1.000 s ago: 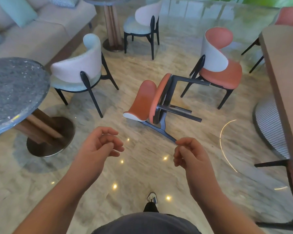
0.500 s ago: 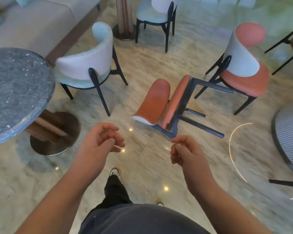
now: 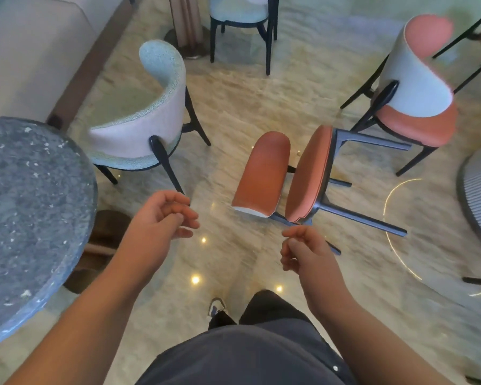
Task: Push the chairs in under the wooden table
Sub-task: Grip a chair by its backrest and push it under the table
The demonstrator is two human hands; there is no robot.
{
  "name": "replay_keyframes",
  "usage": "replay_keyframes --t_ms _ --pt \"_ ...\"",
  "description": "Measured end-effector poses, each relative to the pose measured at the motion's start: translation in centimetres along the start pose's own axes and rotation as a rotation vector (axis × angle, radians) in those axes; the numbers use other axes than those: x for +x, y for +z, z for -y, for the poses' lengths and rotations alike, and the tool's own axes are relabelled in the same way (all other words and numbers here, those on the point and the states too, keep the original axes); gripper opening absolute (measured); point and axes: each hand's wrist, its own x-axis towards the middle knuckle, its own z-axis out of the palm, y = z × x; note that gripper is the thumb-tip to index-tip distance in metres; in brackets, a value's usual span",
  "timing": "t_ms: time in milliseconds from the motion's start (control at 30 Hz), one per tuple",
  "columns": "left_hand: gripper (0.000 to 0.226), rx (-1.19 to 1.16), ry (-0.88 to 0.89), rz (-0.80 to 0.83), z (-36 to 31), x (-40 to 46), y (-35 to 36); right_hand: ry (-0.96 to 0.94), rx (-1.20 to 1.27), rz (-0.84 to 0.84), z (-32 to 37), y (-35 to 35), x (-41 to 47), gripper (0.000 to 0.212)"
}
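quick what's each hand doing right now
Left hand: open, fingers loosely curled, holding nothing.
Right hand: open, fingers loosely curled, holding nothing.

Bright, even indoor light; the polished marble floor [image 3: 233,112] throws back small round ceiling-light spots near the feet and a thin curved arc of glare at right. Shadows under the chairs soft and faint. Wide-angle bending at the edges curves the grey stone worktop [image 3: 25,218] and sofa [image 3: 39,45]; motion blur smears the far chairs and upper frame, hands slightly soft.
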Motion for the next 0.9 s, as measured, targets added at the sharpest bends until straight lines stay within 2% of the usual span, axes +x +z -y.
replay_keyframes --t_ms 200,333,567,733,900 --pt "0.032 0.083 0.019 0.117 -2.6 9.1 2.5 0.033 0.076 -0.106 2.2 0.0 6.5 0.022" --pt "0.028 0.128 0.011 0.155 -4.4 16.2 5.0 0.042 0.133 -0.087 3.4 0.2 12.4 0.022" --pt "0.034 0.267 -0.062 0.197 -5.1 28.5 8.9 0.232 0.217 -0.072 4.4 2.5 24.5 0.022" --pt "0.03 0.289 -0.127 0.224 -1.1 38.9 12.1 0.352 0.258 -0.125 0.8 5.2 33.0 0.023" --pt "0.028 0.318 -0.162 0.283 9.5 51.5 16.1 0.563 0.361 -0.219 -8.9 10.1 41.9 0.021"
